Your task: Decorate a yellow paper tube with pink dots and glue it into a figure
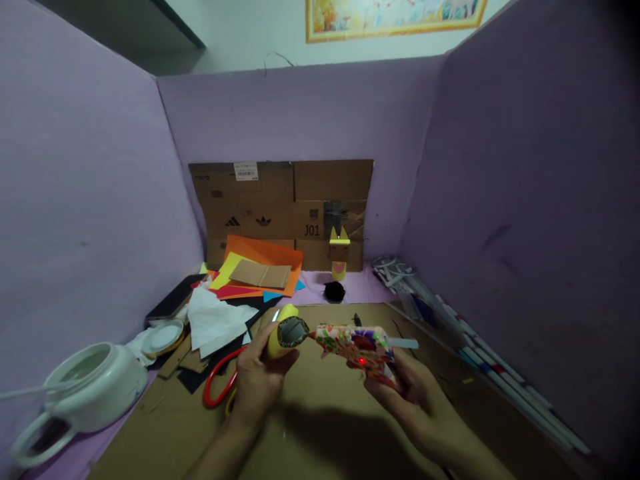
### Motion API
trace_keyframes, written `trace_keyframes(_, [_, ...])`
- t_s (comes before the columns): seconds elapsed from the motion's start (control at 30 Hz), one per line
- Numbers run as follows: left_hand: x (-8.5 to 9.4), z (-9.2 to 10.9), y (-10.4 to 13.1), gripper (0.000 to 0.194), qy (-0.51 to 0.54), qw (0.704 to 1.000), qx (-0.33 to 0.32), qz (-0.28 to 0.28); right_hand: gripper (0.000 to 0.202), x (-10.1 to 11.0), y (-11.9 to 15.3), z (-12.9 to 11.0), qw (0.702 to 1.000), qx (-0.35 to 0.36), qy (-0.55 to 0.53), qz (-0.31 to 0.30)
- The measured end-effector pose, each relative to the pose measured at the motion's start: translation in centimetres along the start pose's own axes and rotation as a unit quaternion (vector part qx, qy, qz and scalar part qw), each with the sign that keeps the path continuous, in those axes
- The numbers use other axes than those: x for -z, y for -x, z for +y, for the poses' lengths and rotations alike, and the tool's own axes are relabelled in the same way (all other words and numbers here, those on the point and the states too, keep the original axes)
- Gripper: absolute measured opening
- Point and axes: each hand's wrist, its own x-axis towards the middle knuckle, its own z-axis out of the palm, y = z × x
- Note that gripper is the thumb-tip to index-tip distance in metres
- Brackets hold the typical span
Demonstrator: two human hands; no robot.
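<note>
My left hand (261,381) is wrapped round a cardboard tube (275,345) covered in yellow, its open end facing me. In my right hand (423,397) is a flower-patterned hot glue gun (336,341) with a small red light lit on its side. The gun's nozzle (312,335) points left and is at the tube's rim; whether it touches cannot be made out. A pale glue stick (404,343) pokes out of the gun's back. Red scissor handles (209,393) lie on the cardboard sheet (320,413), partly hidden behind my left hand.
At the back stand a yellow-and-brown paper figure (339,257) and a black yarn ball (334,291). Coloured paper (260,250), white tissue (215,320) and a white pot (103,390) sit left. Clear packets and sticks (493,373) line the right wall.
</note>
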Motion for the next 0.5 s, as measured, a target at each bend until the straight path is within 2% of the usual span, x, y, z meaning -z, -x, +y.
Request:
trace_keyframes(0.2, [0.0, 0.2, 0.0, 0.038, 0.001, 1.000, -0.004, -0.005, 0.026, 0.2, 0.0, 0.5, 0.999, -0.021, -0.028, -0.035])
trace_keyframes(0.5, [-0.1, 0.2, 0.0, 0.035, 0.014, 1.000, -0.014, -0.003, 0.028, 0.3, 0.1, 1.1, 0.999, -0.020, 0.003, -0.035])
